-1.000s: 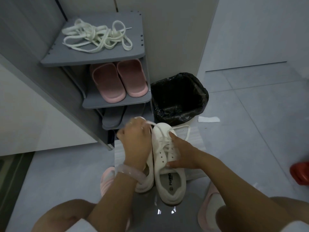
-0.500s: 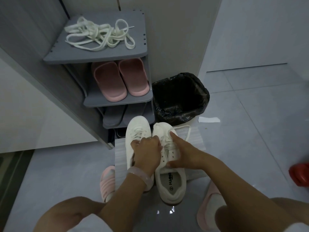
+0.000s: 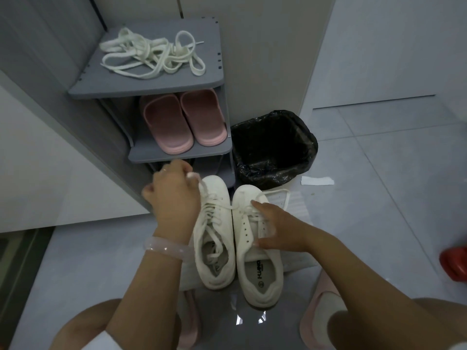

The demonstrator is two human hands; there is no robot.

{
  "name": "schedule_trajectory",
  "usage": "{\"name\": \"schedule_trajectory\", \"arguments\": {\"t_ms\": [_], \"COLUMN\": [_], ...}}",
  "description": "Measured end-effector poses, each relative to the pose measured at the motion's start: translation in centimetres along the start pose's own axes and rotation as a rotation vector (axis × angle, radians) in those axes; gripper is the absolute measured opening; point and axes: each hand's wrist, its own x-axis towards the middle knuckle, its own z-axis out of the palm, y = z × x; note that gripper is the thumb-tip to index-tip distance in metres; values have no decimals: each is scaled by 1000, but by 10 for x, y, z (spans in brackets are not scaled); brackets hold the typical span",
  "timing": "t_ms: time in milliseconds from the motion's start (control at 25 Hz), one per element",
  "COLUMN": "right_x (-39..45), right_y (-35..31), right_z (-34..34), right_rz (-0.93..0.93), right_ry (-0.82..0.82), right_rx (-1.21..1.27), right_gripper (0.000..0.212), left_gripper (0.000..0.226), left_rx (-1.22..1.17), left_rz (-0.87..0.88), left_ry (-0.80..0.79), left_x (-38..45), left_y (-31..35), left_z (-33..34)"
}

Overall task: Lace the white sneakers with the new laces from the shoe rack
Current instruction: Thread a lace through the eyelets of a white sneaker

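Left hand (image 3: 174, 195) is curled tight round the old lace (image 3: 202, 188) of the left sneaker (image 3: 214, 238), pulling it up and away from the toe. We read that as stripping the old lace out before relacing. Right hand (image 3: 275, 228) lies on the right sneaker (image 3: 257, 251), fingers fairly straight, thumb at the eyelet side, likely pinning it so it doesn't slide (its lace is already loose, one end trailing off to the right). New laces (image 3: 151, 55) are untouched, in a tangle on the top shelf of the grey shoe rack (image 3: 212, 79), well apart from both hands. Pink slippers (image 3: 183, 120) one shelf down. Sneakers sit side by side on a pale mat (image 3: 295, 203) over a grey tiled floor (image 3: 379, 198); black-lined bin (image 3: 274, 147) just beside the rack.
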Motion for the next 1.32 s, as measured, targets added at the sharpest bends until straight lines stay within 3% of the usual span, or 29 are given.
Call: {"name": "schedule_trajectory", "arguments": {"t_ms": [80, 160, 280, 360, 800, 880, 960, 1040, 1200, 1280, 1320], "right_x": [-1, 0, 6, 11, 27, 28, 25, 21, 14, 14, 14], "right_y": [-7, -11, -13, -11, -45, -36, -28, -25, -27, -24, -22], "right_z": [-3, -3, 1, 7, 21, 15, 5, -7, -21, -17, -13], "right_rz": [44, 58, 94, 126, 127, 213, 347, 459, 393, 302, 267], "right_ry": [46, 210, 331, 342, 523, 495, 377, 235, -23, -4, 101], "right_rx": [-87, -199, -258, -247, -619, -175, 439, 681, 321, 58, -63], "right_gripper": [61, 36, 24, 21, 20, 14, 22, 24, 29, 29, 27], "left_gripper": [43, 44, 42, 45, 49, 49, 47, 44, 43, 43, 42], "left_rx": [135, 232, 337, 368, 253, 271, 287, 280, 339, 403, 428], "left_rz": [78, 267, 392, 427, 455, 440, 434, 417, 390, 408, 419], "left_ry": [-225, -385, -730, -841, -821, -830, -830, -828, -848, -862, -877], "left_x": [-11, -29, -58, -63, -65, -67, -68, -70, -72, -72, -71], "left_y": [-4, -5, -11, -18, -30, -30, -27, -23, -16, -13, -12], "left_z": [11, 27, 46, 50, 51, 52, 53, 54, 54, 55, 55]}}
